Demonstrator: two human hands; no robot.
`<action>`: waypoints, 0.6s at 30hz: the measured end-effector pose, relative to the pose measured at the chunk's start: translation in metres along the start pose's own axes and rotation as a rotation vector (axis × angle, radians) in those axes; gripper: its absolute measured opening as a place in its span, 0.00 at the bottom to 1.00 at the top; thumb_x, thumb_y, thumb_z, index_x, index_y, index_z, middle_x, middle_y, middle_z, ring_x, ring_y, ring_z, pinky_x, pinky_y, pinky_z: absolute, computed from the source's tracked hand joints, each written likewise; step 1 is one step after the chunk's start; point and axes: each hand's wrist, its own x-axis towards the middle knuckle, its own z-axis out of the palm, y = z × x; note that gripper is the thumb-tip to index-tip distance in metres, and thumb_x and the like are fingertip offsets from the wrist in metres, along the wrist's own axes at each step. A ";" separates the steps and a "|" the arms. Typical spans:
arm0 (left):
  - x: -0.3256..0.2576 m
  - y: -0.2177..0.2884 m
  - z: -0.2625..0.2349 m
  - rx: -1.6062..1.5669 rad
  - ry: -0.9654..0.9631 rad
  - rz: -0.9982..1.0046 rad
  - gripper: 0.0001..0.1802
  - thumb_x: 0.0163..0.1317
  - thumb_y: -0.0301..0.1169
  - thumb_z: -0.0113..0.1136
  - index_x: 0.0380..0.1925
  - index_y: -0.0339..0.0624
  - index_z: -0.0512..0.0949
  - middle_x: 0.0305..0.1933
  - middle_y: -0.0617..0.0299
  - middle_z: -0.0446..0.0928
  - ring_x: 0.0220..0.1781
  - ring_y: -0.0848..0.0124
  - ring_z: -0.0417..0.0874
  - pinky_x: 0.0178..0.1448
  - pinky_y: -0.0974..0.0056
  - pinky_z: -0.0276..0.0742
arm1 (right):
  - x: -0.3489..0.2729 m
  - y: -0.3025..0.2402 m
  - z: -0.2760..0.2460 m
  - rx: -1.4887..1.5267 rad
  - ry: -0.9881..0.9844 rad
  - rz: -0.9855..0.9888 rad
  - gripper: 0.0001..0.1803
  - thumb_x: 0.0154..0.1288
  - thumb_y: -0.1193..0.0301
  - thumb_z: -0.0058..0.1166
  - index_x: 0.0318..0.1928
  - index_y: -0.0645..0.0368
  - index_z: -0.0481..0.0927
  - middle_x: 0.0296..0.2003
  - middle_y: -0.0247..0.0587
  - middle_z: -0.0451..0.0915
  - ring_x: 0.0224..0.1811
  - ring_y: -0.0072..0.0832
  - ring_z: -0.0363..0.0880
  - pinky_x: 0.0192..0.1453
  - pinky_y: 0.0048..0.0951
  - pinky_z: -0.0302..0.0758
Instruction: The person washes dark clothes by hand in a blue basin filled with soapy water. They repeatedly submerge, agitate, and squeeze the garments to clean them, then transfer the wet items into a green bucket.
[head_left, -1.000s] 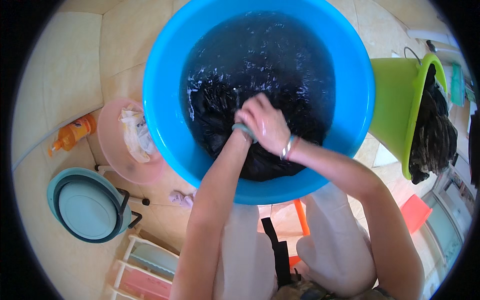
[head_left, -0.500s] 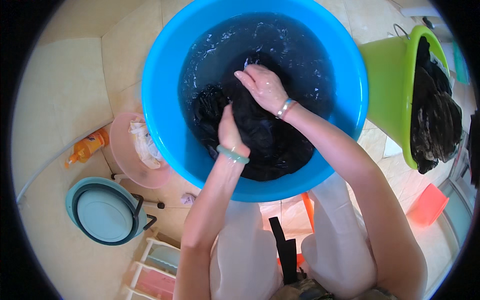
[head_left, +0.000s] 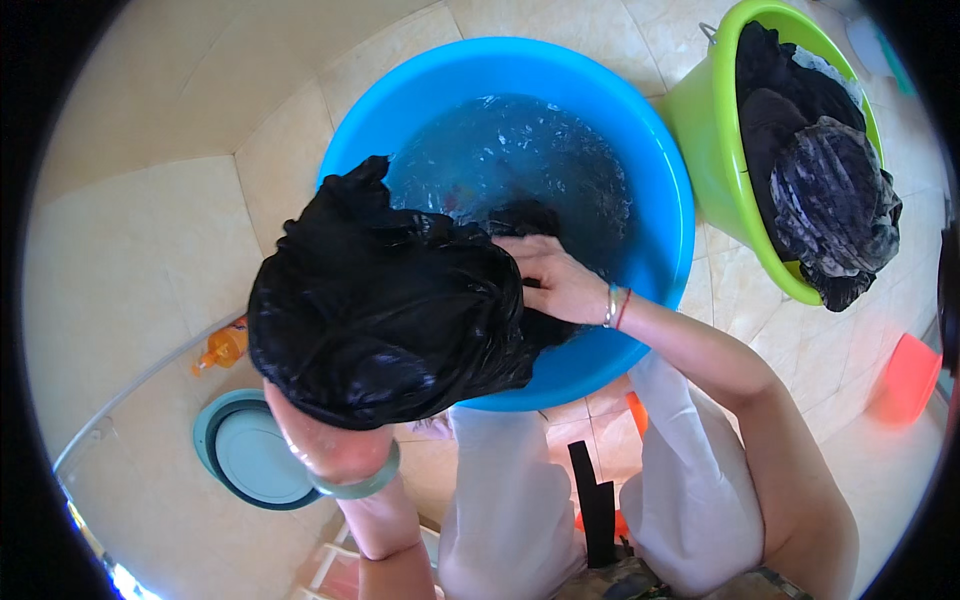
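Note:
A wet black garment (head_left: 380, 310) is lifted over the left side of a large blue basin (head_left: 672, 175) and hangs in a bulky bundle. Beneath it, my left hand (head_left: 330, 435) holds it up; the cloth covers its fingers. My right hand (head_left: 555, 275) grips the bundle's right edge, with the fingertips partly hidden in the folds. Dark, foamy water (head_left: 490, 140) lies in the basin. More dark cloth (head_left: 525, 217) shows at the water just beyond my right hand.
At the right leans a green bucket (head_left: 715, 150) heaped with dark clothes (head_left: 830, 190). To the left are an orange bottle (head_left: 225, 345) and a grey-blue folding basin (head_left: 262, 458). A red plastic container (head_left: 910, 380) stands far right. White rack bars show at the lower left.
The black garment has come up out of the water, raised leftward by my left hand. My right hand has moved nearer and slightly right. The view has shifted, and the pink basin is now covered.

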 end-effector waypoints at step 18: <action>0.073 -0.085 -0.084 0.010 0.562 0.110 0.29 0.69 0.43 0.54 0.67 0.45 0.64 0.69 0.59 0.66 0.69 0.61 0.66 0.72 0.51 0.61 | 0.082 -0.009 -0.079 -0.054 0.579 0.298 0.34 0.64 0.55 0.61 0.63 0.56 0.64 0.41 0.54 0.81 0.44 0.46 0.81 0.48 0.36 0.77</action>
